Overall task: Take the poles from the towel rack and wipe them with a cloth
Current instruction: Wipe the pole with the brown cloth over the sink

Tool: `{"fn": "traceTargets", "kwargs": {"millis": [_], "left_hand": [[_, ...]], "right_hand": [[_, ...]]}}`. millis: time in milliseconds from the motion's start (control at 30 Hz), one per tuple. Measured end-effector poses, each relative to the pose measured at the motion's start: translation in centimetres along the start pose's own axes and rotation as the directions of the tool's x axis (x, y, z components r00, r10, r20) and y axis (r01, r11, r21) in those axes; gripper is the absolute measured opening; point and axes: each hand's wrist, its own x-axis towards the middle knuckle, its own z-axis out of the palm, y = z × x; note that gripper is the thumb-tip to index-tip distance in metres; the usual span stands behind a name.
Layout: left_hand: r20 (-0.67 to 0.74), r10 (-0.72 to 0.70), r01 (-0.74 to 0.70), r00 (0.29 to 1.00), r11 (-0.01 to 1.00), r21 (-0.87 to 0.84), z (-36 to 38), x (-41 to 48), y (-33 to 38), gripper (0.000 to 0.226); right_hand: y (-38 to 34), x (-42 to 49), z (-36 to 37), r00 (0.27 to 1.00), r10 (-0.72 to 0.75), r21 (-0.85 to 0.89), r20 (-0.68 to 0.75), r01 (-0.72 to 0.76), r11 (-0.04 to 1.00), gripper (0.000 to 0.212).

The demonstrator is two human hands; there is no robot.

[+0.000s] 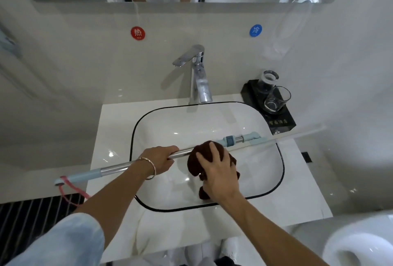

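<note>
A silver metal pole [119, 168] with pale blue end pieces lies slanted across the white sink [280, 172], its left end past the counter edge with a pink loop hanging from it. My left hand [158, 160] grips the pole near its middle. My right hand [217, 172] presses a dark brown cloth [198, 162] around the pole just right of my left hand. The pole's right end [240, 138] carries a blue clamp and a flat head over the sink rim.
A chrome tap [197, 74] stands behind the sink. A black tray [285, 116] with two glasses sits at the back right of the counter. A white toilet [359, 244] is at lower right. A dark grated floor [32, 208] lies at lower left.
</note>
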Motion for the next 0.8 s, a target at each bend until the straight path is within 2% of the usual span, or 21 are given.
{"fn": "traceTargets", "kwargs": {"millis": [67, 167, 267, 367, 500, 567, 633, 733, 800], "left_hand": [[-0.013, -0.011, 0.011, 1.0, 1.0, 0.001, -0.2, 0.0, 0.0, 0.033], [-0.034, -0.037, 0.038, 0.999, 0.999, 0.012, 0.0, -0.1, 0.2, 0.031], [-0.015, -0.056, 0.057, 0.998, 0.998, 0.031, 0.0, -0.2, 0.5, 0.027], [0.064, -0.084, 0.082, 0.994, 0.996, 0.038, -0.7, 0.0, 1.5, 0.03], [0.054, -0.06, 0.062, 0.997, 0.997, -0.048, -1.6, 1.7, 6.5, 0.069], [0.035, -0.07, 0.073, 0.997, 0.994, -0.08, -1.3, 3.5, 10.4, 0.073], [0.048, -0.114, 0.116, 0.992, 0.992, -0.039, -0.6, 5.2, 13.8, 0.078], [-0.002, -0.204, 0.204, 0.979, 0.979, 0.021, 0.7, 6.7, 16.1, 0.068], [-0.064, -0.218, 0.219, 0.974, 0.976, 0.004, 1.2, 7.1, 16.4, 0.056]], "right_hand": [[3.9, 0.5, -1.3, 0.998, 0.059, -0.031, -0.009, -0.059, 0.998, 0.068], [10.9, 1.0, -3.8, 0.963, 0.266, -0.094, -0.048, -0.269, 0.958, 0.063], [14.7, 1.4, -5.4, 0.92, 0.39, -0.057, 0.018, -0.389, 0.92, 0.06], [14.4, 1.7, -5.4, 0.926, 0.375, -0.075, 0.051, -0.371, 0.926, 0.059], [14.4, 1.7, -5.0, 0.938, 0.341, -0.086, 0.06, -0.335, 0.938, 0.06], [14.6, 1.7, -5.1, 0.944, 0.325, -0.065, 0.06, -0.321, 0.945, 0.06], [14.6, 1.6, -5.2, 0.949, 0.31, -0.052, 0.06, -0.307, 0.95, 0.06], [15.2, 1.5, -5.4, 0.953, 0.287, 0.017, 0.101, -0.29, 0.957, 0.06], [16.2, 2.1, -6.3, 0.938, 0.308, 0.187, 0.159, -0.335, 0.923, 0.058]]}}
